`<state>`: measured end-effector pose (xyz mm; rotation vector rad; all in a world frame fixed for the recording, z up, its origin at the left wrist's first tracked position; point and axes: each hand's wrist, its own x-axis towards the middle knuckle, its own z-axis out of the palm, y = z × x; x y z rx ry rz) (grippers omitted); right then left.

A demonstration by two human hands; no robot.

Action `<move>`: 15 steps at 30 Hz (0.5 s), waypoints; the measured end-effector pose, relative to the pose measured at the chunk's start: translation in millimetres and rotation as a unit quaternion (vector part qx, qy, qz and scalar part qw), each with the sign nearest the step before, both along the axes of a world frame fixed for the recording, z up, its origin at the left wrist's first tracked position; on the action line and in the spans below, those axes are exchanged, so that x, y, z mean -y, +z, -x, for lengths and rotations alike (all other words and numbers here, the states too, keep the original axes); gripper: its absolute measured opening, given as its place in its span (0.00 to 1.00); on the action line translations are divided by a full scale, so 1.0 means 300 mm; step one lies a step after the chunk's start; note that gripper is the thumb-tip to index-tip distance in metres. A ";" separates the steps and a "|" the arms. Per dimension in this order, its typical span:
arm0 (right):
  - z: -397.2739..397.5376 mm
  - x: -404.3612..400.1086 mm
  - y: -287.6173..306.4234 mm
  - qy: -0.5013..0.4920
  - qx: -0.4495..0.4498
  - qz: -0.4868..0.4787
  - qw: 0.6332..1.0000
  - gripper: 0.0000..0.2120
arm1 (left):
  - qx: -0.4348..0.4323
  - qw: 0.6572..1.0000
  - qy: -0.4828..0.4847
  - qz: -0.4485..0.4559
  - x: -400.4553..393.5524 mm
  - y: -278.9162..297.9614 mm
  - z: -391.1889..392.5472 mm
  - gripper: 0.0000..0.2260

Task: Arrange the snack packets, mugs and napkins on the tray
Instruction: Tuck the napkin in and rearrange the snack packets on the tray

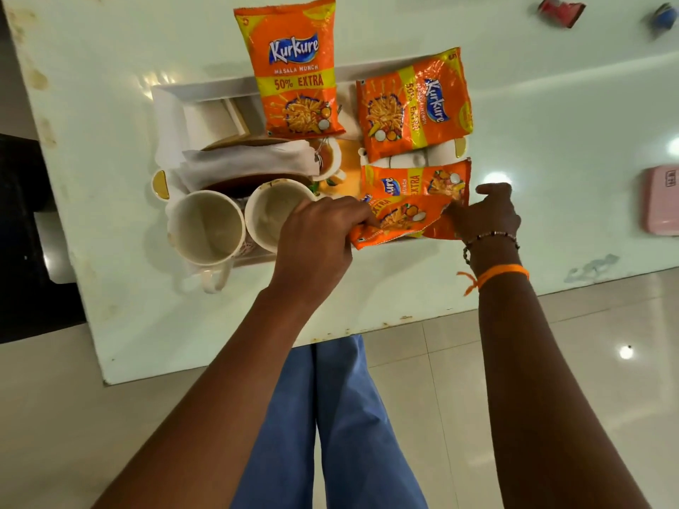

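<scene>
A white tray [172,93] sits on the pale table. Two cream mugs, one [205,227] at the tray's near left and another [273,211] beside it, stand upright. White napkins [250,161] lie folded behind the mugs. An orange Kurkure packet [297,64] rests over the tray's far edge, a second packet [411,104] lies on the tray's right side. Two more orange packets [411,207] overlap at the tray's near right. My left hand [319,236] pinches their left end and my right hand [488,211] grips their right end.
The table's near edge [257,356] runs just in front of my legs. A pink box [661,200] lies at the right edge of the table. A red object [560,9] and a blue object [665,16] sit at the far right. Tiled floor lies below.
</scene>
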<state>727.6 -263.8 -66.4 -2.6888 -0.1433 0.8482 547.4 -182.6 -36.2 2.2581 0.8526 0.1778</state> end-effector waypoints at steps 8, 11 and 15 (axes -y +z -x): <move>-0.112 0.050 0.065 0.030 0.043 -0.128 0.990 0.12 | -0.005 0.999 -0.019 0.028 0.021 0.013 -0.037 0.06; -0.148 0.059 0.081 0.049 0.068 -0.129 0.988 0.13 | -0.151 0.983 -0.097 0.047 0.033 -0.009 -0.066 0.20; -0.148 0.040 0.066 0.081 0.019 -0.126 0.989 0.16 | -0.324 0.920 -0.207 0.071 0.037 -0.027 -0.104 0.30</move>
